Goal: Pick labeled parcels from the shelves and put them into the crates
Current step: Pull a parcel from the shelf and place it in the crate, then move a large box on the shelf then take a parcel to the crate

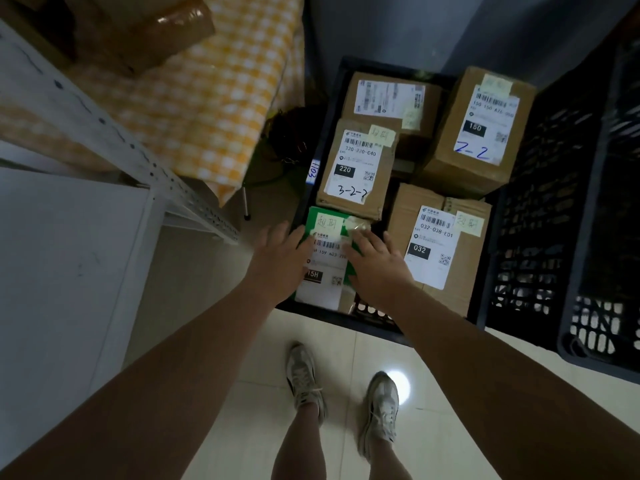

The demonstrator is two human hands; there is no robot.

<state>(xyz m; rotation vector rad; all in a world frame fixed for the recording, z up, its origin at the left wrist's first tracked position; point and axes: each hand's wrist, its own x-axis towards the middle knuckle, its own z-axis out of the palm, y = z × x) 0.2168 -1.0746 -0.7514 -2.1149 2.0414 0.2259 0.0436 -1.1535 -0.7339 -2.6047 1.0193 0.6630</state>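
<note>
Head view: both hands, left [280, 258] and right [377, 268], grip spread, flank green parcel [327, 233] at crate's near-left corner [294, 306].

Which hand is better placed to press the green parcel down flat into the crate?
Probably the right hand: it lies palm-down over the green parcel, while the left hand sits at its outer edge by the crate wall.

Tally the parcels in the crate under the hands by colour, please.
Brown cardboard parcels: 4, labelled 220, 150, 032, and one at the back
Green parcels: 1, with both hands on it
Total: 5, all in the black crate
</note>
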